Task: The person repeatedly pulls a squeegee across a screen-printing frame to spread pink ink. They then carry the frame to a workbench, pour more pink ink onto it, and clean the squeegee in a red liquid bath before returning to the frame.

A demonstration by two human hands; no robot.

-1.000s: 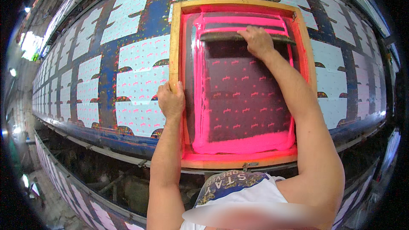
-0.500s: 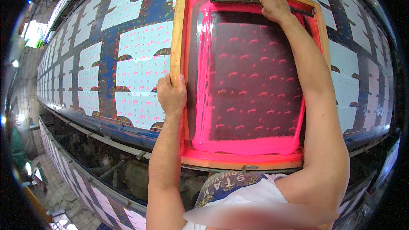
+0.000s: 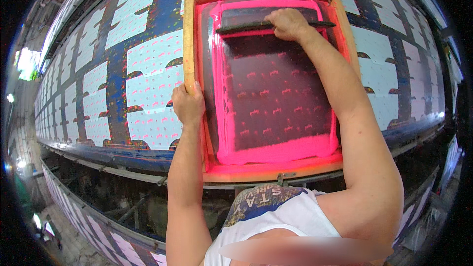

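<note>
"Two grips noted; where did we have them?"

"Our left hand clasped the wooden frame by its left side, left of picture centre; our right hand was wrapped round the dark squeegee, upper centre."

"How did we judge it best worked?"

"Level, evenly pressed along its length, wooden frame pinned still; slippage, we reckoned, could smear the pink ink."

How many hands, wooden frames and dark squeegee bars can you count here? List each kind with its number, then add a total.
Hands: 2 (left hand, right hand)
Wooden frame: 1
Dark squeegee bar: 1
Total: 4
</note>
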